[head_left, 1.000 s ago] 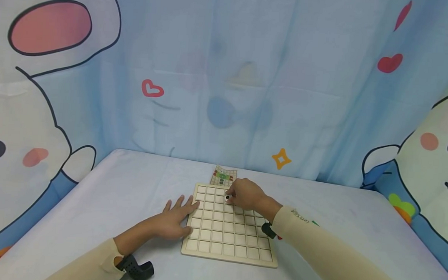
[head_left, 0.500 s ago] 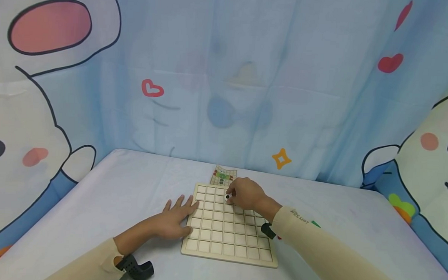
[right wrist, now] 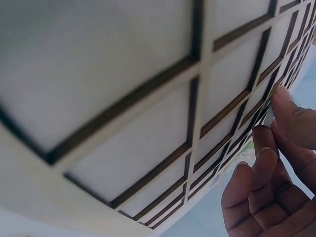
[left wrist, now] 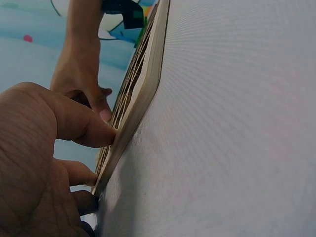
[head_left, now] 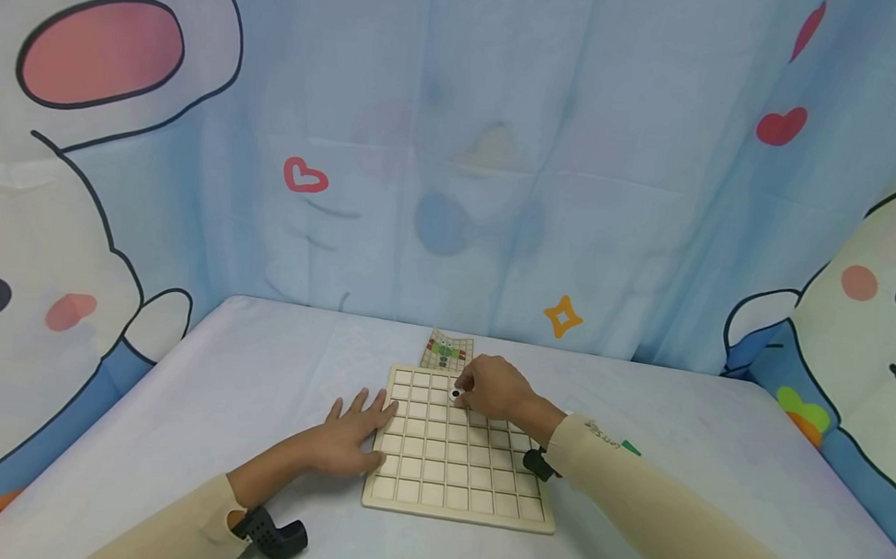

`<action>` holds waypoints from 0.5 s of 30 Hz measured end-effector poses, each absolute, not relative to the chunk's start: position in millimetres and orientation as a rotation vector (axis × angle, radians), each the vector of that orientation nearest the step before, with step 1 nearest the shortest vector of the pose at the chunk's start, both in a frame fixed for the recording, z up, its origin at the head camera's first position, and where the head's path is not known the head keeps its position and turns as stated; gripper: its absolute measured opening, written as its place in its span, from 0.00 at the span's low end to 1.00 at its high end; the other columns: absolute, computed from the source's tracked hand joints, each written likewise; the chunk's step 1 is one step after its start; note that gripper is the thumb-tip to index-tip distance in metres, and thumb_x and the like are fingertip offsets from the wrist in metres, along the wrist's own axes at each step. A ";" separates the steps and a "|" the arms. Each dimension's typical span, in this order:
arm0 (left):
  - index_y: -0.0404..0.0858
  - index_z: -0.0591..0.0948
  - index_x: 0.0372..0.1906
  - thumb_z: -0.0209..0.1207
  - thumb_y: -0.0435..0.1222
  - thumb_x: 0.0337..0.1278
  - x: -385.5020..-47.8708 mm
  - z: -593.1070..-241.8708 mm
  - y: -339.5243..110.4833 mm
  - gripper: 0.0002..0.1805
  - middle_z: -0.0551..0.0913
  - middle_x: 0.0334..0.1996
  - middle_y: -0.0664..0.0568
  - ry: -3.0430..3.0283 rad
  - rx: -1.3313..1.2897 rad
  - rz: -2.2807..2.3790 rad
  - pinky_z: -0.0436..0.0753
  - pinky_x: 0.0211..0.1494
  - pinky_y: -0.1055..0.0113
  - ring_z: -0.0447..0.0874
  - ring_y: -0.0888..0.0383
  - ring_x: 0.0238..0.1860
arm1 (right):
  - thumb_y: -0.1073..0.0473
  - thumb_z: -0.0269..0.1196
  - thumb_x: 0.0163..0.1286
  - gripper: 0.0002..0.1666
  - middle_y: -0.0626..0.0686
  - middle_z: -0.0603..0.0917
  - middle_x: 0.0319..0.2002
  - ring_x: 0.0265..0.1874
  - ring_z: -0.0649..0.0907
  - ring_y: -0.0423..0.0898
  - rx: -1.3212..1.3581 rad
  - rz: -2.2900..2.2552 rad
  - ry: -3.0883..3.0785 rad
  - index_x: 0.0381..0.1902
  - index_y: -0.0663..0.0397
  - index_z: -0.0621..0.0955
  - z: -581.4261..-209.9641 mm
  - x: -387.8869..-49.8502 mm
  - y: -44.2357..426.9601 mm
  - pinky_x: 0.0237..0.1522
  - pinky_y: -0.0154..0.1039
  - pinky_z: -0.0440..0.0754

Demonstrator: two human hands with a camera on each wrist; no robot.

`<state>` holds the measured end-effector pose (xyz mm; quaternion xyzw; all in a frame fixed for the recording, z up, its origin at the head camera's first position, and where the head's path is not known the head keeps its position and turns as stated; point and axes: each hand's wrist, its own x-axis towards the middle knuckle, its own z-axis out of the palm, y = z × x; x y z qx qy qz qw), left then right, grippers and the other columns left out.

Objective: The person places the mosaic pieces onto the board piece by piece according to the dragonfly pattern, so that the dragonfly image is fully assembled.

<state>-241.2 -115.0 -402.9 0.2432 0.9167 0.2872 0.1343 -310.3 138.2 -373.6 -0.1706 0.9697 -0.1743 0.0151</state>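
Observation:
A wooden grid board [head_left: 445, 452] with square recesses lies on the white table. My left hand [head_left: 345, 443] has its fingers spread against the board's left side. In the left wrist view the thumb and fingertips of the left hand [left wrist: 44, 143] touch the board's edge [left wrist: 140, 96]. Toward the board's far side, my right hand [head_left: 497, 387] pinches a small white tile with a black dot [head_left: 455, 394] over a square. In the right wrist view the tile [right wrist: 268, 117] shows as a thin pale edge between thumb and fingers of the right hand [right wrist: 276, 177].
Behind the board lies a small pattern card [head_left: 446, 352] with a green figure on a grid. A green piece [head_left: 631, 448] shows beyond the right sleeve, mostly hidden. A printed blue curtain [head_left: 452, 188] hangs behind the table [head_left: 303, 340].
Both hands keep nearly the same place. The right fingers have shifted very slightly around the tile.

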 end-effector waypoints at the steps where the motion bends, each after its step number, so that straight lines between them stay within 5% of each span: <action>1: 0.36 0.56 0.77 0.54 0.39 0.62 -241.4 -403.0 -115.1 0.40 0.45 0.79 0.38 2.657 0.706 0.831 0.33 0.76 0.36 0.32 0.38 0.80 | 0.54 0.72 0.60 0.14 0.49 0.88 0.41 0.42 0.86 0.47 -0.527 -0.550 3.013 0.44 0.51 0.88 -373.7 -310.5 138.5 0.43 0.44 0.84; 15: 0.36 0.57 0.77 0.54 0.39 0.62 -241.2 -403.8 -115.4 0.39 0.45 0.79 0.39 2.655 0.701 0.839 0.33 0.76 0.36 0.32 0.39 0.80 | 0.56 0.71 0.60 0.11 0.49 0.90 0.40 0.39 0.87 0.46 -0.539 -0.592 3.000 0.41 0.51 0.89 -377.4 -310.9 140.7 0.41 0.43 0.85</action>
